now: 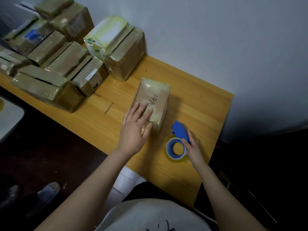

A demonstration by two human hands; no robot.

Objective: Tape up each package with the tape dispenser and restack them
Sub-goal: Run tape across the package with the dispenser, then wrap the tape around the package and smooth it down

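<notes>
Left hand [135, 124] lies flat, fingers straight, on the near end of the handwritten package [155, 95] on the wooden table [191, 105]. Right hand [193, 147] rests on the blue tape dispenser [179, 132] just right of that package; whether it grips cannot be told. Risk: the glossy package may slide when tape pulls. Stacked packages [66, 60] far left of it are blurred and partly cut off.
</notes>
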